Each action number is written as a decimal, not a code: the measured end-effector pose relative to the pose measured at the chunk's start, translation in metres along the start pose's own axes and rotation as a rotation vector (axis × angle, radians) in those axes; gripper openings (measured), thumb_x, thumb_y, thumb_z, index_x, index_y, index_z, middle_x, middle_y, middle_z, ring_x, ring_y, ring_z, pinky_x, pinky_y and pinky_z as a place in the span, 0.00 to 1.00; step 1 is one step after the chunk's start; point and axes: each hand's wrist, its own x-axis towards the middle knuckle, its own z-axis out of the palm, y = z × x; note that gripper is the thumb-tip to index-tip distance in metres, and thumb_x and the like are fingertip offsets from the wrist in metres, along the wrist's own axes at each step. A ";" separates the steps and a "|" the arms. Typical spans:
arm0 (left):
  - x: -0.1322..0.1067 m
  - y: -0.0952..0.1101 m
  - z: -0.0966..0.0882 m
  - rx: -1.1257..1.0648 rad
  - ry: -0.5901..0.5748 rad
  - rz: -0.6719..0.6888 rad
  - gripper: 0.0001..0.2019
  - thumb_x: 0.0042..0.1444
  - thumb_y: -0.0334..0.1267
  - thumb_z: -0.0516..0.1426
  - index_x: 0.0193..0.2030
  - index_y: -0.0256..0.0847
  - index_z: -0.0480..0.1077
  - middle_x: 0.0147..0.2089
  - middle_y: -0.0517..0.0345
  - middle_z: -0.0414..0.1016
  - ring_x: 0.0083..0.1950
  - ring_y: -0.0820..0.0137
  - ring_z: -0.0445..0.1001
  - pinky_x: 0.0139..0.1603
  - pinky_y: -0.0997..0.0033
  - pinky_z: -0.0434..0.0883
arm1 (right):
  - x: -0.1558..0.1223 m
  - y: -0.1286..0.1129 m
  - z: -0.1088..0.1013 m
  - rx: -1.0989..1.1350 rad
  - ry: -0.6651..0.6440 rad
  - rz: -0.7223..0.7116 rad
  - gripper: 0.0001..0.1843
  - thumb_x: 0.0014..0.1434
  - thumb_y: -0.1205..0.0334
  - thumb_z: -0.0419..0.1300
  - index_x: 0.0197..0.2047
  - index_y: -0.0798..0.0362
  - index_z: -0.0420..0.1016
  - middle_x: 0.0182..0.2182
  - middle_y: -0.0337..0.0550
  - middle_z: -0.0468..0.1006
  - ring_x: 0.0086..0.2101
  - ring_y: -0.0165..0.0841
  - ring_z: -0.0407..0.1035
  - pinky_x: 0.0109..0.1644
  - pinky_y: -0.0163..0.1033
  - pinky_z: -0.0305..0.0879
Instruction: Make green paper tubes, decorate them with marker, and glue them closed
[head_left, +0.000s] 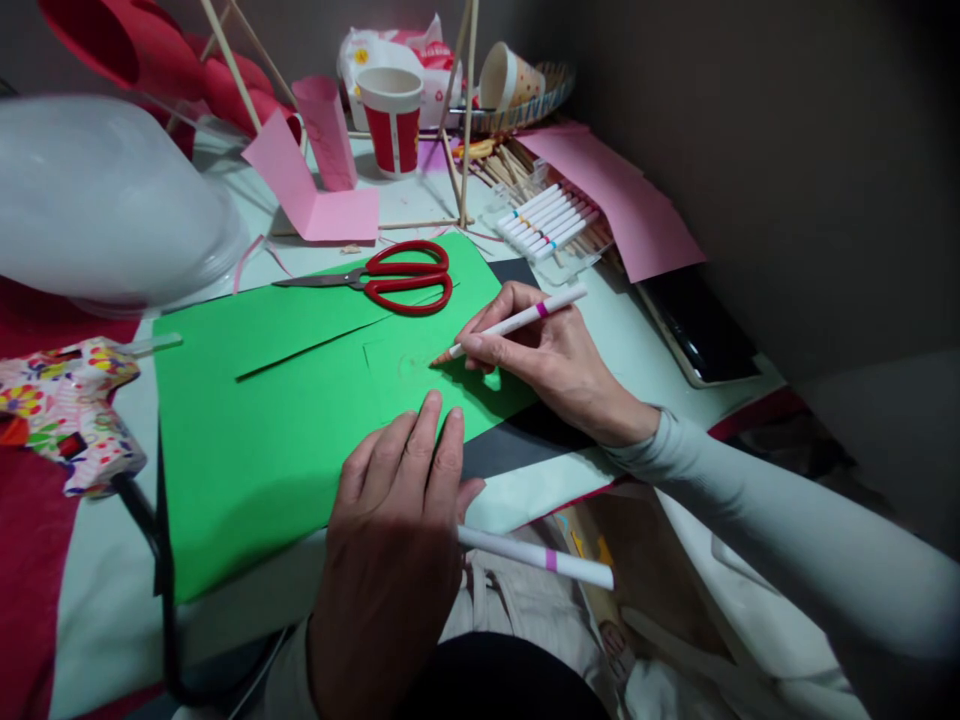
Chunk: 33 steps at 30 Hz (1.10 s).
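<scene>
My right hand (540, 345) pinches a white marker (517, 318) with a magenta band. Its tip touches the green paper (247, 470) beside faint drawn lines. Fingers stretched forward, my left hand (405, 500) presses on the paper's near edge. A second white marker-like barrel (536, 556) with a purple band sticks out from under its thumb side; its other end is hidden in the hand. Red-handled scissors (375, 278) lie on the far part of the paper. A narrow slit or strip edge runs across the green sheet below them.
Dark paper (510, 440) lies beneath the green. Behind stand a paper cup (390, 125), folded pink paper (337, 212) and a wooden-stick frame (466, 120). A marker set (547, 218) and pink sheets (622, 205) sit right. A glue gun (75, 415) and pale balloon-like object (105, 200) are left.
</scene>
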 end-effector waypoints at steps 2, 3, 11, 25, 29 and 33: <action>0.000 0.000 0.000 -0.001 -0.002 -0.002 0.21 0.70 0.35 0.54 0.66 0.25 0.68 0.67 0.37 0.74 0.63 0.48 0.70 0.61 0.46 0.66 | 0.000 0.000 0.001 0.003 -0.003 0.003 0.19 0.57 0.48 0.74 0.33 0.52 0.72 0.32 0.41 0.81 0.31 0.31 0.75 0.33 0.38 0.69; 0.000 0.000 -0.001 -0.002 -0.005 -0.003 0.21 0.70 0.35 0.53 0.66 0.25 0.68 0.67 0.37 0.74 0.63 0.48 0.70 0.61 0.46 0.66 | 0.000 -0.001 0.001 0.005 -0.005 0.002 0.19 0.57 0.49 0.74 0.33 0.52 0.72 0.32 0.41 0.81 0.30 0.31 0.75 0.33 0.38 0.69; 0.000 0.000 0.000 0.008 -0.021 -0.001 0.21 0.70 0.35 0.54 0.66 0.25 0.68 0.67 0.37 0.74 0.63 0.47 0.70 0.61 0.46 0.66 | -0.001 0.002 0.001 -0.023 -0.036 -0.011 0.16 0.59 0.53 0.73 0.33 0.51 0.71 0.29 0.38 0.81 0.31 0.32 0.76 0.35 0.39 0.69; 0.001 -0.002 -0.001 0.023 -0.024 0.013 0.22 0.71 0.36 0.53 0.67 0.26 0.67 0.67 0.38 0.74 0.63 0.48 0.70 0.60 0.47 0.67 | -0.002 0.004 -0.001 -0.092 0.010 -0.044 0.16 0.60 0.51 0.71 0.33 0.48 0.70 0.29 0.38 0.80 0.29 0.33 0.72 0.32 0.41 0.65; 0.000 -0.002 -0.002 0.021 -0.012 0.023 0.22 0.70 0.36 0.54 0.67 0.26 0.66 0.67 0.38 0.74 0.62 0.48 0.70 0.60 0.47 0.67 | -0.003 0.005 -0.002 -0.123 0.020 -0.049 0.16 0.60 0.51 0.71 0.32 0.48 0.69 0.30 0.39 0.79 0.29 0.33 0.70 0.33 0.42 0.66; 0.000 -0.002 -0.001 0.022 0.005 0.027 0.22 0.69 0.35 0.55 0.66 0.25 0.67 0.67 0.37 0.74 0.61 0.48 0.71 0.59 0.47 0.67 | 0.001 0.005 -0.006 -0.017 0.106 -0.081 0.16 0.59 0.56 0.72 0.31 0.48 0.68 0.29 0.37 0.75 0.30 0.32 0.70 0.37 0.41 0.70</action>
